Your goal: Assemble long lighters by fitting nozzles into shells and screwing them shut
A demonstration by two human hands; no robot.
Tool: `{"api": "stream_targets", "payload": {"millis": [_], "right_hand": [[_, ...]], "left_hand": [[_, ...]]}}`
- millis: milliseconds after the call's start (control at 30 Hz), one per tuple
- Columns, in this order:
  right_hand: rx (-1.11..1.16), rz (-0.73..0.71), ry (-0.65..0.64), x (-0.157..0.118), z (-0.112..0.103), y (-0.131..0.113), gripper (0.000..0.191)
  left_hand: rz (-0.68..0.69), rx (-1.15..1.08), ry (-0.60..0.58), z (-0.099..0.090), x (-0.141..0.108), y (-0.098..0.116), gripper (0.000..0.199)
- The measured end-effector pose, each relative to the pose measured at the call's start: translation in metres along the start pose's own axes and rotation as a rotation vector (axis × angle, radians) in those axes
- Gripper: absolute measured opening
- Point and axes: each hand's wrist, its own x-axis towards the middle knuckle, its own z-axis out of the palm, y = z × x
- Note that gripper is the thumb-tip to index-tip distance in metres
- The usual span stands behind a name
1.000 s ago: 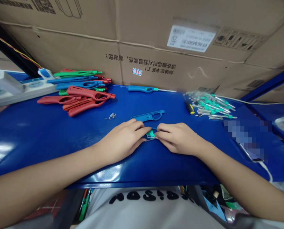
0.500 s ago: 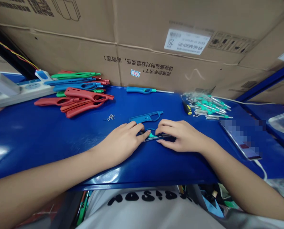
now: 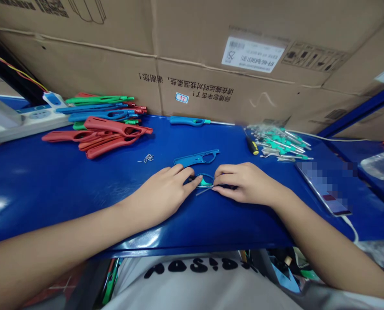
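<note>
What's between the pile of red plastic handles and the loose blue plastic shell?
A small scatter of thin silver metal pieces, seen in the head view.

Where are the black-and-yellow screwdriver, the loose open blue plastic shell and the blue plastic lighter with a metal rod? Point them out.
Black-and-yellow screwdriver (image 3: 252,145): head view, on its handle.
Loose open blue plastic shell (image 3: 189,159): head view, on its wide body.
Blue plastic lighter (image 3: 180,121): head view, on its handle.

the person wears a light grey shirt (image 3: 198,290) with chunky black lettering (image 3: 200,265) and grey sleeves (image 3: 335,300).
</note>
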Motion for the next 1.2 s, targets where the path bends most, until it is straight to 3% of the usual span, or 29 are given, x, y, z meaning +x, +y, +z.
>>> {"api": "stream_targets", "payload": {"millis": [233, 433, 733, 833, 1000, 1100, 1200], "right_hand": [[-0.053, -0.002, -0.024, -0.003, -0.005, -0.005, 0.017], [0.157, 0.21, 0.003, -0.007, -0.016, 0.007, 0.013], [0.428, 0.492, -0.102, -0.002, 0.0, 0.023, 0.022], [0.39, 0.426, -0.042, -0.001, -0.001, 0.023, 0.023], [0.215, 0.299, 0.227, 0.003, 0.008, 0.03, 0.024], [0.051, 0.257, 0.213, 0.004, 0.016, 0.036, 0.024], [0.032, 0.266, 0.179, 0.004, 0.018, 0.038, 0.016]], "left_hand": [[0.007, 0.014, -0.005, -0.002, -0.001, 0.001, 0.041], [-0.003, -0.014, -0.003, -0.001, -0.002, 0.0, 0.042], [-0.012, -0.047, 0.001, -0.002, -0.001, -0.002, 0.042], [-0.006, -0.071, 0.014, -0.002, -0.001, -0.003, 0.038], [-0.005, -0.094, 0.039, 0.001, 0.002, -0.004, 0.037], [-0.018, -0.118, 0.078, 0.002, 0.003, -0.005, 0.04], [-0.012, -0.145, 0.112, 0.003, 0.004, -0.007, 0.039]]}}
